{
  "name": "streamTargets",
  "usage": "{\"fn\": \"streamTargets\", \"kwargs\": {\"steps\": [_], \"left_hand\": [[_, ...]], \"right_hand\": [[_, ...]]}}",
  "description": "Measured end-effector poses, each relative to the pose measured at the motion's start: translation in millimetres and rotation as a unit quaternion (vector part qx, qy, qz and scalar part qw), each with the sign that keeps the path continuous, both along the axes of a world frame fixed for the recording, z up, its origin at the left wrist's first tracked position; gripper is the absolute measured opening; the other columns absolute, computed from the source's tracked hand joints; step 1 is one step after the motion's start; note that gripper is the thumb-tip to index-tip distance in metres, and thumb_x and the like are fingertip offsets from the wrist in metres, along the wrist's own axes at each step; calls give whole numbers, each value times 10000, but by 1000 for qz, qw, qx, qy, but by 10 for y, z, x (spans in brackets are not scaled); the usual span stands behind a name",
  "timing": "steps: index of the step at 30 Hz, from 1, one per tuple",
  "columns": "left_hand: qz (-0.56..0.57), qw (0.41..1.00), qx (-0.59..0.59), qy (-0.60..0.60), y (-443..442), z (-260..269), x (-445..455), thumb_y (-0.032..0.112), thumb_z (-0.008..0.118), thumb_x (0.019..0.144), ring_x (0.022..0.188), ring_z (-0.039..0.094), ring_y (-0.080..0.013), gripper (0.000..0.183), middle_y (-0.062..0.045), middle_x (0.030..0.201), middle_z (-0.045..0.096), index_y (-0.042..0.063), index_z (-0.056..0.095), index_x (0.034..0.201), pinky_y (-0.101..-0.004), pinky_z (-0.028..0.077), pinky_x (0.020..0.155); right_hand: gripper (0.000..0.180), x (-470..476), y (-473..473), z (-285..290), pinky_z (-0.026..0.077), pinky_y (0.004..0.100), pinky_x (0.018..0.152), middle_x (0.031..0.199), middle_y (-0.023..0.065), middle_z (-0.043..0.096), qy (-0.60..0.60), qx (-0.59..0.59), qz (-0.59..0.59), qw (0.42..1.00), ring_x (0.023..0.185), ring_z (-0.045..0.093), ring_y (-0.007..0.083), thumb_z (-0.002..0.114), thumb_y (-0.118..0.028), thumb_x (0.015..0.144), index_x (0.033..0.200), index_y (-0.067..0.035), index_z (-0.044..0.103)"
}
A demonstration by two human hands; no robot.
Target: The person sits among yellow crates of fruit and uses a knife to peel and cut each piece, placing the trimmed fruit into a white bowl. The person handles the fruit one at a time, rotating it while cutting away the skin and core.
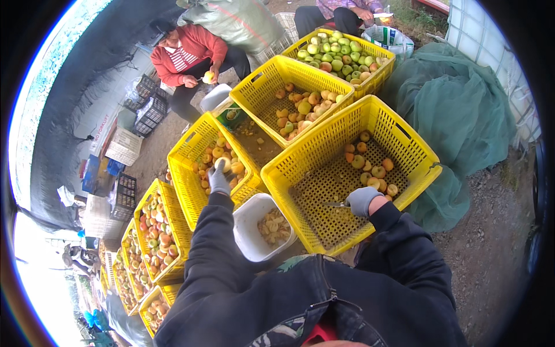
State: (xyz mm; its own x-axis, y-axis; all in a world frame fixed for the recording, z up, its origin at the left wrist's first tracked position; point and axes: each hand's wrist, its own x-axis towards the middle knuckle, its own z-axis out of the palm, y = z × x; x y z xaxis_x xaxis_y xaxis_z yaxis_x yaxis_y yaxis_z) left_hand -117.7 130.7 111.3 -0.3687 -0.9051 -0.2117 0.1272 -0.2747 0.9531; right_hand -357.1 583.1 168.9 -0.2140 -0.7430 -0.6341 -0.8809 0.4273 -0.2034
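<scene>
My left hand (219, 178), in a grey glove, is over the left yellow crate (182, 152) with its fingers on a pale, cut or peeled apple (223, 164). Below that hand lie several apples with trimmed ends (217, 152). In my gloved right hand (363, 201) is a small knife (336, 204), its blade pointing left. That hand hovers within the large yellow crate (303, 173), next to several red-yellow apples (378, 172). Between my arms stands a white bin (243, 243) with pale peelings or slices (274, 226) in it.
Two more yellow crates hold trimmed apples (314, 102) and green apples (338, 52). A seated person (190, 56) cuts a fruit at upper left; another person (342, 17) sits at the top. Green netting (451, 104) lies right. Filled crates (158, 238) line the left.
</scene>
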Motion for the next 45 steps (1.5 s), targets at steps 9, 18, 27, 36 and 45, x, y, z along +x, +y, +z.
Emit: {"fn": "streamTargets", "kwargs": {"steps": [9,18,27,36,45], "left_hand": [[113,937,-33,-330,-696,-993,382,206,858,844,854,668,-297,559,-163,1127,636,17,582,1292,-432,605,665],[-234,879,-393,-135,954,-607,-1347,35,682,938,1082,651,-197,300,-82,1184,665,16,645,1234,-324,529,954],[-551,582,-423,-422,2223,-1572,-3096,247,693,960,1373,507,-351,617,-188,1522,466,99,453,1509,-452,504,1104],[-596,521,-372,-485,2287,-2775,-3956,193,709,947,1269,583,-387,554,-212,1422,548,146,508,1461,-481,553,1027],[-597,649,-125,-455,2149,-2826,-3845,298,588,996,1084,645,-360,418,-190,1219,626,63,557,1340,-477,555,897]], "right_hand": [[247,-11,140,77,588,449,791,1042,157,775,-36,-22,-17,999,968,746,351,659,-210,901,1042,-65,801],[158,46,327,279,555,448,608,797,116,746,-43,-91,39,994,720,735,327,657,-179,829,859,-79,776],[563,-262,522,287,566,447,646,818,102,728,-134,-114,-47,983,761,739,323,560,-122,934,1486,-227,535],[133,-521,494,14,558,458,567,714,137,663,-156,-161,-141,964,647,706,341,594,-145,918,968,-53,677],[147,-583,311,-56,566,456,593,742,147,688,-204,-130,-169,955,673,715,351,604,-129,897,994,-74,700]]}}
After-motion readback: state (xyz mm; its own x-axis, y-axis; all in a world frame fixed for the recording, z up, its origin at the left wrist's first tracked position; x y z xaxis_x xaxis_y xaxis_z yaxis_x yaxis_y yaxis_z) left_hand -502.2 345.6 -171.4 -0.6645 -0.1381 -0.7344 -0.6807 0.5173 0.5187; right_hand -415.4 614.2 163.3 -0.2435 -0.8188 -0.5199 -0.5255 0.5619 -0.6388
